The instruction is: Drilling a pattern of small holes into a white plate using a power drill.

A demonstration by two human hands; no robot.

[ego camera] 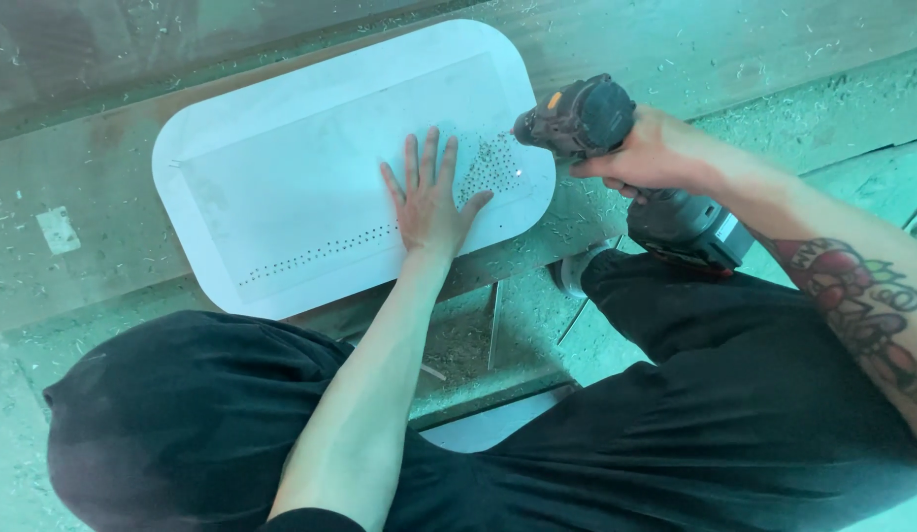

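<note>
Black-trousered knees (pixel 734 394) frame the foreground. Left hand (pixel 429 202), fingers spread wide, presses flat on a white rounded panel (pixel 281 187) lying on the wooden surface (pixel 84 187); right hand (pixel 651 153) grips a cordless drill (pixel 587 118), bit at the panel's perforated right end.

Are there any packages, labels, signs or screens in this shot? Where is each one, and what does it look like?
No packages, signs or screens show.
Label: a pale patch on the battery base of the cordless drill, which the right hand grips; too small to make out further.
Paper scrap: a small whitish square lying left of the white panel, which the left hand presses flat.
</note>
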